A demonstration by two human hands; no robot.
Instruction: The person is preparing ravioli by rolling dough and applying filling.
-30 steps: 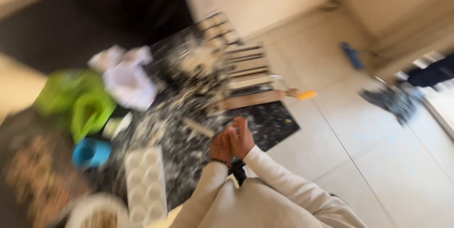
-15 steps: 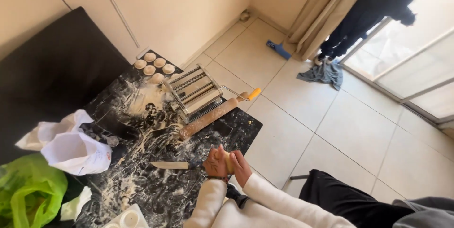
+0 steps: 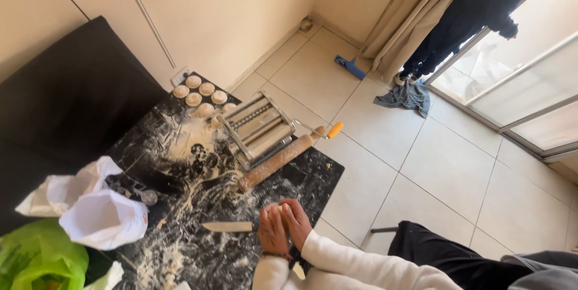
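The left hand (image 3: 272, 230) and right hand (image 3: 297, 222) are pressed flat together, palm to palm, fingers straight. If something small sits between them, it is hidden. They hover over the floury black bench (image 3: 319, 175). A knife (image 3: 227, 227) lies just beside the left hand. A rolling pin (image 3: 276, 162) rests farther off, touching the pasta machine (image 3: 257, 129). Dough rounds (image 3: 198, 94) sit at the far corner.
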